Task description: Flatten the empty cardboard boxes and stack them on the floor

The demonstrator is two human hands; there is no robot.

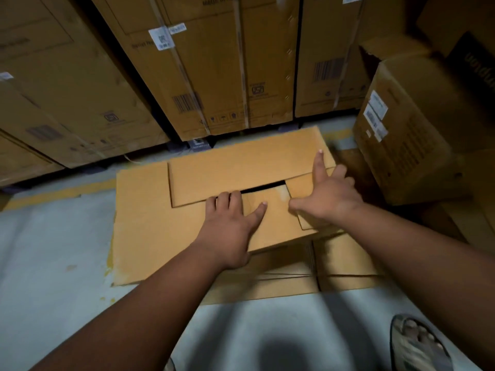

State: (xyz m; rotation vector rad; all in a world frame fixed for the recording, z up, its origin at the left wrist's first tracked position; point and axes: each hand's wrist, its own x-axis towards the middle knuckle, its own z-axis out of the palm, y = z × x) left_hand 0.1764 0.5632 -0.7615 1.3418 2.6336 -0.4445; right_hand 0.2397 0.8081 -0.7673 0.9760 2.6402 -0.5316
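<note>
While the flattened box (214, 199) lies on the grey floor (53, 250), both hands are down on top of it, and that looks like the point: weight on the cardboard to keep the flaps from springing back up. The left hand (230, 223) is spread flat, fingers straight, palm pressing the near middle of the box just below the dark slit where two flaps meet. The right hand (325, 194) sits just to the right of it on the same box, index finger stretched out toward the far right corner, thumb splayed; its other fingers are partly curled on a small flap, holding nothing as far as I can see. Under the near edge of the box, more flattened cardboard (334, 266) pokes out, so the stack is already started and this one is going on top. Beyond the box stands a wall of tall sealed cartons (214, 76), and to its right an upright open box (409, 135), probably next in line. A sandalled foot (417, 344) shows on the near side.
</note>
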